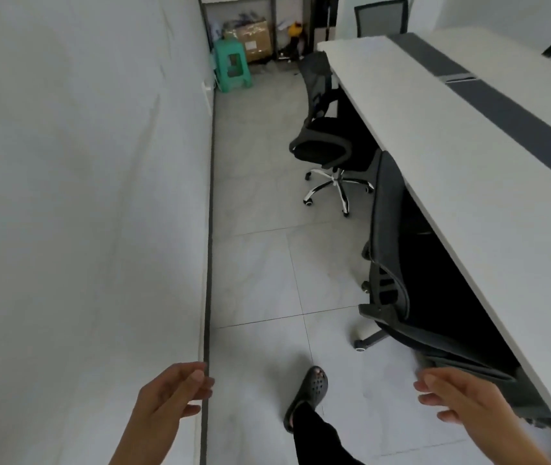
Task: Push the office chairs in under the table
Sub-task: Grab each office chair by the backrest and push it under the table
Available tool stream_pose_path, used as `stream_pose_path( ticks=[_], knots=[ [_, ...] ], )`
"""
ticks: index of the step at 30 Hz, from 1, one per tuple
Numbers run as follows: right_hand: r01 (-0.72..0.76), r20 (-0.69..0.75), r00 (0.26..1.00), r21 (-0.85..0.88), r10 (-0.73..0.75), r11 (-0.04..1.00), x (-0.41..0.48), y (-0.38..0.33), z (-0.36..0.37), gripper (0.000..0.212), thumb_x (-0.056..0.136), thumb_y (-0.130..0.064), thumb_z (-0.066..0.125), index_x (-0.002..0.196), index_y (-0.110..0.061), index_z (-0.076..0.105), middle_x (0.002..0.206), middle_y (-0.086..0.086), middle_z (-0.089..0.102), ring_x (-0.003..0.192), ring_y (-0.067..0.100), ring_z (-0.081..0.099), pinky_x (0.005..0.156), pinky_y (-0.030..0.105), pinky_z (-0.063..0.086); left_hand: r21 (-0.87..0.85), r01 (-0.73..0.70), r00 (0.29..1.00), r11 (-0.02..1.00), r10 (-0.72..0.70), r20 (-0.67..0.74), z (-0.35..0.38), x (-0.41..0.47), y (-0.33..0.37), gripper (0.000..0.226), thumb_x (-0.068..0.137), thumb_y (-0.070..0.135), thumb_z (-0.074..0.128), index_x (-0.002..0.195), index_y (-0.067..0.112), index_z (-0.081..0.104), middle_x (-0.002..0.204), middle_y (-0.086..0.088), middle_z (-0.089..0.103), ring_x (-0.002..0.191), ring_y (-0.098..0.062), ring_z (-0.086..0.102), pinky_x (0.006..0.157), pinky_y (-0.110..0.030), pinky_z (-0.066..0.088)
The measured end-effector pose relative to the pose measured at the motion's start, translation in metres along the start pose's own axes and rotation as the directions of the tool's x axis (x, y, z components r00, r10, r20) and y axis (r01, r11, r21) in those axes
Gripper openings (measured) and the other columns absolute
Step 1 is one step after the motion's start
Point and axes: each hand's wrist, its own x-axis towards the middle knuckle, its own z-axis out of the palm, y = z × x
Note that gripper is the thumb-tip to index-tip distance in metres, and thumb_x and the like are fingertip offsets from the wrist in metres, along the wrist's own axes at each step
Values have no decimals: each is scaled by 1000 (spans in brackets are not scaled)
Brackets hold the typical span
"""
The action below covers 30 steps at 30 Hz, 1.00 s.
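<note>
A long white table (468, 156) with a grey centre strip runs along the right. A black mesh office chair (390, 236) stands tucked against its edge in the middle. Further back, a second black chair (321, 129) on a chrome star base stands turned sideways, its seat sticking out into the aisle. A third chair's seat (462, 360) shows under the table beside my right hand. My left hand (170, 397) hangs open at the bottom left, near the wall. My right hand (462, 401) is open at the bottom right, holding nothing.
A white wall (83, 196) closes the aisle on the left. My foot in a black clog (307, 394) steps on the grey tiled floor. A green plastic stool (232, 65) and a cardboard box (255, 38) stand at the far end. More chairs (381, 16) stand behind the table.
</note>
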Motion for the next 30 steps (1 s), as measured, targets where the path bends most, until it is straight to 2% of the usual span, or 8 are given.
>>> stream_pose_path(
  ticks=[5,12,15,18,23,26,28,30],
  knots=[
    [27,-84,996,60,-21,998,87,-60,22,14,91,-10,59,88,-13,73,81,5,77,82,28,71,67,35,48,61,13,998,998,-18,67,4,104,60,18,92,12,50,96,9,68,81,-7,76,84,-28,70,74,-39,54],
    [135,-191,973,34,-126,990,191,-168,50,12,91,-14,60,91,-17,71,84,7,75,82,24,71,74,36,54,107,-101,988,989,87,126,8,239,152,17,92,13,52,94,12,69,80,-4,76,83,-26,70,74,-39,54],
    [146,-294,943,-44,-153,988,224,-191,58,11,90,-21,61,93,-24,70,87,-3,74,86,16,69,80,37,54,105,-125,975,987,103,198,21,293,182,17,91,11,53,94,11,69,81,-6,76,82,-27,70,73,-39,54],
    [68,-413,903,-129,-116,989,255,-200,66,17,90,-26,61,106,-23,68,97,-8,72,93,12,66,84,33,50,141,-146,949,979,98,299,39,352,207,16,91,13,54,94,13,70,81,-5,76,83,-26,70,73,-37,54],
    [-158,-578,814,-122,59,980,306,-210,86,47,89,-31,63,132,-17,52,128,2,62,113,24,59,88,36,45,150,-247,869,957,150,472,64,443,270,14,89,25,58,93,18,70,85,0,76,81,-16,71,77,-34,53],
    [-335,-605,768,-98,212,937,338,-213,103,58,87,-39,61,139,-22,41,127,4,60,99,24,60,79,36,49,148,-315,805,937,182,564,79,488,309,16,85,31,64,93,18,69,85,-1,76,80,-15,71,77,-33,53],
    [-443,-658,715,-167,235,881,353,-209,120,62,87,-39,58,143,-24,34,130,3,58,106,25,58,86,39,47,169,-352,756,921,172,632,92,510,326,24,77,36,63,91,17,69,84,-2,75,79,-15,70,76,-33,52],
    [-491,-737,653,-234,176,839,362,-199,137,62,88,-33,55,145,-24,32,134,3,56,117,26,53,97,42,40,210,-388,697,898,136,704,105,528,334,23,77,35,63,91,18,69,84,-2,75,79,-15,70,75,-32,52]
  ],
)
